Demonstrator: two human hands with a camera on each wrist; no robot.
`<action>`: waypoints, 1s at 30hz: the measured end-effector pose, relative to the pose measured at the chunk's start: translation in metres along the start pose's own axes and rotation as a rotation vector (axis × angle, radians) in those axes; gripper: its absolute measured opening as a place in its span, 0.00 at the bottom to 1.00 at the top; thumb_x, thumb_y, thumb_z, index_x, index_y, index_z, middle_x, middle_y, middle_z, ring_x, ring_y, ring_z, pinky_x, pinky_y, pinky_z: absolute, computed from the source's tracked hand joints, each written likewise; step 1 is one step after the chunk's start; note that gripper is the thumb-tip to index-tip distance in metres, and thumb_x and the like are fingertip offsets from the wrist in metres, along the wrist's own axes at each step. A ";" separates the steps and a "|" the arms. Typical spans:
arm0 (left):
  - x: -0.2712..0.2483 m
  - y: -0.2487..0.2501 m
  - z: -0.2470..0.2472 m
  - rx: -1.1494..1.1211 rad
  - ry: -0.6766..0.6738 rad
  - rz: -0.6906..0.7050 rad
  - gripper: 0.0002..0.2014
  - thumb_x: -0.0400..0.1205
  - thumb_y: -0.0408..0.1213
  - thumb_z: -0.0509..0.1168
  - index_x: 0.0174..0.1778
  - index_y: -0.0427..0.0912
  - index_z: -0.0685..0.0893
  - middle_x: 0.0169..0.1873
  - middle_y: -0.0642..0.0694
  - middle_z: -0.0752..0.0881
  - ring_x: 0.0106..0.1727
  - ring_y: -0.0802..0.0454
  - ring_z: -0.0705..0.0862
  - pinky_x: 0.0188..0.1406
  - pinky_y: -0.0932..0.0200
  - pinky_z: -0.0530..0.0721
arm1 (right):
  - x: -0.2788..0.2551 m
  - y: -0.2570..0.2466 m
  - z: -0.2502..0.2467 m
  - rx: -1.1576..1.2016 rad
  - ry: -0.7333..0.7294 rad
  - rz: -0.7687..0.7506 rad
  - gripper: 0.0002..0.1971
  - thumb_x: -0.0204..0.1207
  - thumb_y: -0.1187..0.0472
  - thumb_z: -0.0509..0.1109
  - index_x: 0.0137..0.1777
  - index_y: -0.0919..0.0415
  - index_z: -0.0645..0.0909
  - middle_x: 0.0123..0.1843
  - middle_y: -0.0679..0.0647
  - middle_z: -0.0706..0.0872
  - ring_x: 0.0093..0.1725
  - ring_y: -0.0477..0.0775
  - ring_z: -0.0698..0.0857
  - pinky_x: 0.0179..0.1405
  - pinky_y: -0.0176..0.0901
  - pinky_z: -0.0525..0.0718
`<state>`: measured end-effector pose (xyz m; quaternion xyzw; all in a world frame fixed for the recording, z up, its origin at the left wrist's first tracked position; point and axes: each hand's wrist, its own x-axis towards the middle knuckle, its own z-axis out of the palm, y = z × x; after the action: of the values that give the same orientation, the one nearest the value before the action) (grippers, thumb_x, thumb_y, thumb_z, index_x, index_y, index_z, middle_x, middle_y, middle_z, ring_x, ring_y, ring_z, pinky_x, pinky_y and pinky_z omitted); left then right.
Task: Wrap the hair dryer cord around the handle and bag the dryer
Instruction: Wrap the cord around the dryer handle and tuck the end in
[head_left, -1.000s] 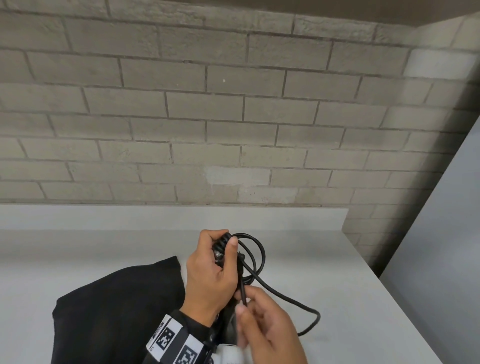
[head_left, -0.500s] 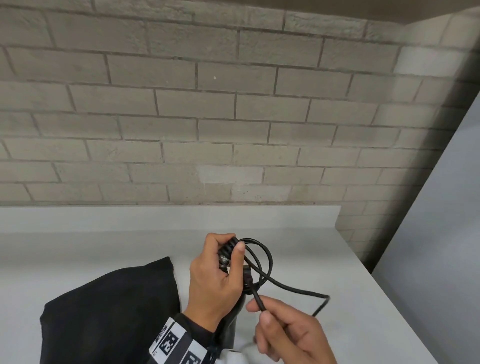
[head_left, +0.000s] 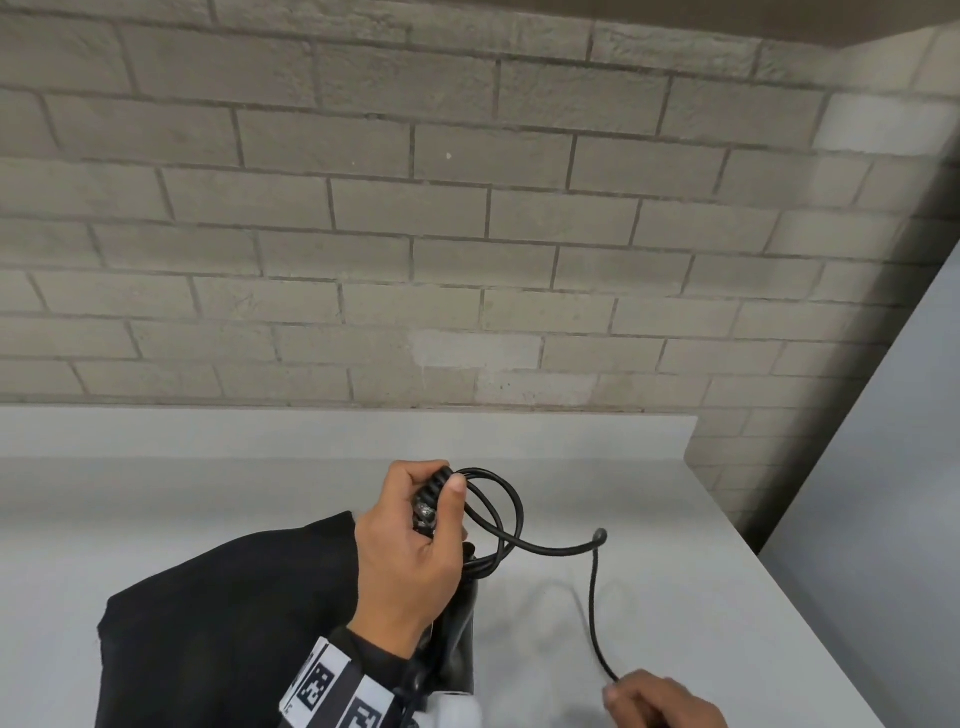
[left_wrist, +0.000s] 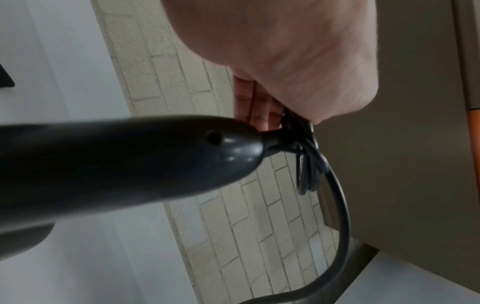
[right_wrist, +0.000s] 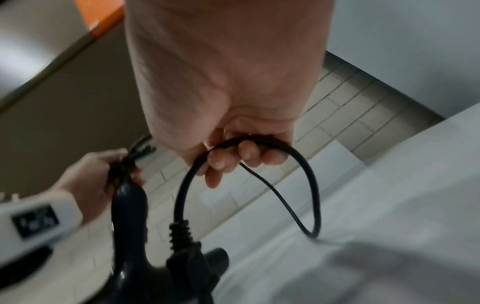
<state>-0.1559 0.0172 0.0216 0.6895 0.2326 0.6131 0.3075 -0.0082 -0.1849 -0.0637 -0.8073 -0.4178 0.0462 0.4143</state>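
Note:
My left hand (head_left: 434, 499) grips the end of the black hair dryer's handle (left_wrist: 130, 164) and pins a few loops of the black cord (head_left: 511, 512) against it. The dryer body (head_left: 457, 644) hangs below that hand, partly over the black bag (head_left: 223, 623) lying on the white table (head_left: 675, 597). From the loops the cord runs right, bends sharply and drops to my right hand (head_left: 621, 691), at the bottom right. In the right wrist view the right-hand fingers (right_wrist: 246, 154) curl round the cord (right_wrist: 182, 195), with the plug (right_wrist: 187, 253) hanging just below.
A grey brick wall (head_left: 467, 260) rises behind the table. The table's right edge (head_left: 779, 587) drops off beside a pale panel (head_left: 883, 467). A tagged wristband (head_left: 332, 691) sits on my left wrist.
My right hand has drawn the cord's free length out to the right and down toward me. My left hand has kept its grip on the handle and loops.

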 end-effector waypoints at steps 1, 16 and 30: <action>-0.001 0.000 0.001 0.001 -0.003 0.003 0.08 0.82 0.53 0.63 0.49 0.53 0.79 0.24 0.51 0.85 0.26 0.58 0.87 0.29 0.55 0.82 | -0.001 0.007 0.008 -0.055 -0.038 0.026 0.21 0.64 0.57 0.83 0.20 0.36 0.76 0.21 0.49 0.75 0.30 0.43 0.82 0.35 0.19 0.74; -0.006 0.004 0.005 0.001 -0.060 0.041 0.07 0.82 0.51 0.63 0.51 0.53 0.79 0.27 0.53 0.85 0.26 0.56 0.86 0.28 0.54 0.82 | 0.045 -0.098 0.004 -0.085 0.273 -0.642 0.16 0.80 0.48 0.66 0.63 0.53 0.76 0.50 0.47 0.85 0.56 0.48 0.80 0.66 0.47 0.76; -0.006 0.009 0.003 -0.049 -0.205 0.160 0.08 0.85 0.47 0.62 0.55 0.50 0.83 0.31 0.58 0.84 0.30 0.55 0.86 0.31 0.53 0.84 | 0.098 -0.145 -0.043 0.185 0.057 -0.692 0.05 0.80 0.58 0.71 0.53 0.54 0.86 0.44 0.36 0.86 0.45 0.40 0.80 0.45 0.28 0.75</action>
<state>-0.1544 0.0069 0.0236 0.7572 0.1292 0.5676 0.2965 -0.0187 -0.0972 0.0938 -0.5782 -0.6486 -0.0818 0.4882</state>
